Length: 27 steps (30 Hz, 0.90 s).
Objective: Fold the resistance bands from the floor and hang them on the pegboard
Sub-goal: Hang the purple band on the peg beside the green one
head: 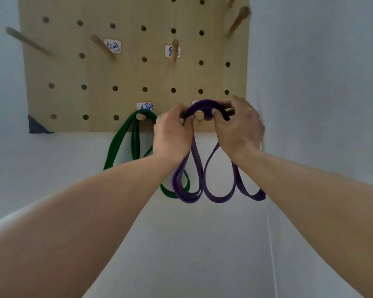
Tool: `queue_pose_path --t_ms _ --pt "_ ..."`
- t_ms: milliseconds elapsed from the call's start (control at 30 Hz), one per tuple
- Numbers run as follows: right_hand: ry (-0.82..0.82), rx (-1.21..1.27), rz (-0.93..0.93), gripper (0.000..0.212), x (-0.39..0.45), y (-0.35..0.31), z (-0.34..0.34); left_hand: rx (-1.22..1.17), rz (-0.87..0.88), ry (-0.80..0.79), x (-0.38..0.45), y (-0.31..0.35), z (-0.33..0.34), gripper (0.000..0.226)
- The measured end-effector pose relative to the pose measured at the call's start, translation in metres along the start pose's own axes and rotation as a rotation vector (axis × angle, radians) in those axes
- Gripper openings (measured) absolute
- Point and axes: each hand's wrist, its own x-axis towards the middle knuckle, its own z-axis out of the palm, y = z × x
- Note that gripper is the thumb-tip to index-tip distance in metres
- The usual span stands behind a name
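1. Head cam shows a light wooden pegboard (78, 69) on a white wall (310, 82), round holes in rows, smooth wooden dowel pegs (102, 47) sticking out.
2. Purple band (205, 181), flat and rubbery, folded into several loops, arches over a bottom-row peg. Green band (116, 145) hangs on the next peg.
3. Small white labels (113, 46) carry handwriting, too blurry to read.
4. Left hand (172, 130) and right hand (239, 123) both have fingers curled tight, pinching the purple band's top.
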Motion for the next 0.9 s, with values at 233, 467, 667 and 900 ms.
queue_pose_path --t_ms 233,467,667,900 --pt "-0.061 0.042 -0.028 0.019 0.015 0.015 0.009 -0.007 0.062 0.034 0.015 -0.014 0.018 0.020" --pt "-0.220 0.207 0.069 0.016 0.038 0.027 0.011 0.060 -0.008 -0.065 0.031 -0.018 0.022 0.022" --pt "-0.308 0.277 0.033 0.021 0.049 0.030 0.001 0.113 0.052 -0.037 0.036 -0.016 0.019 0.021" --pt "-0.566 0.123 -0.080 0.023 0.073 0.023 -0.018 0.409 0.115 -0.097 0.037 -0.010 0.015 0.027"
